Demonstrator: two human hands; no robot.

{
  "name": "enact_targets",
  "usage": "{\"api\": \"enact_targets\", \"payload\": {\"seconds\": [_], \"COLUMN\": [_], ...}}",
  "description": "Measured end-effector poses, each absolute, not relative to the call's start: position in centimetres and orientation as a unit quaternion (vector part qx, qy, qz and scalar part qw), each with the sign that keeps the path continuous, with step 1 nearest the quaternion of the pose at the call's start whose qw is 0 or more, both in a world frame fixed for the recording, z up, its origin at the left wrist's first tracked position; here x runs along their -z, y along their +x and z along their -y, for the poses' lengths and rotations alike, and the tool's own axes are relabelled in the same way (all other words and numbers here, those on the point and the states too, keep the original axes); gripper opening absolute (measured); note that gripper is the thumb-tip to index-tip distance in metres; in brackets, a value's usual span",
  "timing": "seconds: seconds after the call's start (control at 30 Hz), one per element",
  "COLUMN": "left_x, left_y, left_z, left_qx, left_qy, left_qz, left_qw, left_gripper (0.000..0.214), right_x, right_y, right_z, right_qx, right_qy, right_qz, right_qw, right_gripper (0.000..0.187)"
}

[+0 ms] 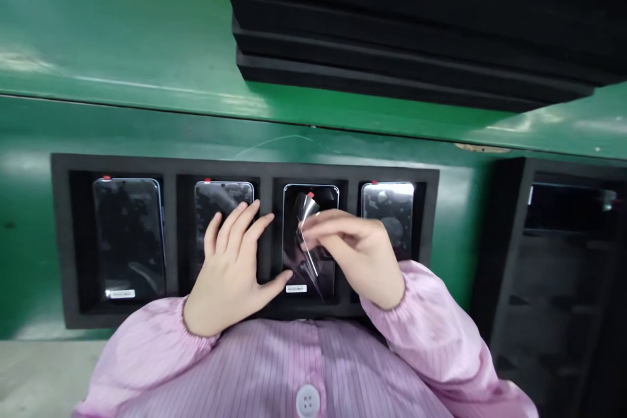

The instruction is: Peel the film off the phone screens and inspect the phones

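Observation:
A black foam tray (169,222) holds several smartphones, one in each slot. Over the smartphone in the third slot (290,209), my right hand (353,248) pinches a clear protective film (308,261), which is bent and partly lifted off the screen; a red tab shows at the film's top. My left hand (232,274) lies with fingers spread over the second smartphone (210,196), its thumb at the left edge of the third. The first smartphone (130,235) and the fourth smartphone (394,209) have red tabs at their top edges; my right hand and sleeve partly cover the fourth.
A stack of black foam trays (416,46) stands at the back right on the green table (122,65). To the right sits another black foam tray (509,274) with a dark phone-like object (563,209) in its top slot. A seam runs across the table behind the front tray.

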State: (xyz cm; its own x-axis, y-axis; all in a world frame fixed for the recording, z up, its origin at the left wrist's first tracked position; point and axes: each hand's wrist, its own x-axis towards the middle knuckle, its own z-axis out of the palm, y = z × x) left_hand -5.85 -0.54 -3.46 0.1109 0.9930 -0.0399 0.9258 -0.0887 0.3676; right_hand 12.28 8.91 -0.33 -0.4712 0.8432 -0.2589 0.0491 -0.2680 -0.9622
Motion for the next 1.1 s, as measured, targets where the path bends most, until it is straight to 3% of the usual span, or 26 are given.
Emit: {"api": "enact_targets", "payload": {"seconds": [0.1, 0.3, 0.47, 0.63, 0.83, 0.97, 1.1], "left_x": [3.5, 3.7, 4.1, 4.6, 4.7, 4.8, 4.9], "left_y": [-5.8, -5.9, -6.1, -6.2, -6.2, -6.2, -6.2], "left_z": [0.6, 0.7, 0.9, 1.1, 1.1, 1.1, 1.0], "left_qx": [-0.116, -0.132, -0.135, -0.129, -0.129, -0.132, -0.133], "left_qy": [0.729, 0.726, 0.734, 0.743, 0.743, 0.741, 0.743], "left_qz": [-0.657, -0.657, -0.649, -0.641, -0.642, -0.643, -0.641], "left_qw": [0.153, 0.155, 0.147, 0.144, 0.139, 0.145, 0.137], "left_gripper": [0.080, 0.094, 0.099, 0.101, 0.100, 0.099, 0.098], "right_x": [1.5, 1.5, -0.1, -0.3, 1.1, 1.4, 1.8], "right_y": [11.9, 12.3, 15.9, 20.7, 21.4, 19.9, 20.0], "right_z": [-8.7, -9.0, -10.8, -12.7, -12.4, -11.6, -12.2], "right_qx": [-0.727, -0.736, -0.527, -0.202, -0.088, 0.006, 0.005], "right_qy": [-0.441, -0.419, -0.486, -0.569, -0.534, -0.537, -0.518], "right_qz": [0.444, 0.459, 0.610, 0.764, 0.835, 0.841, 0.853], "right_qw": [0.283, 0.271, 0.338, 0.229, 0.094, 0.061, 0.068], "right_gripper": [0.016, 0.028, 0.038, 0.023, 0.032, 0.029, 0.019]}}
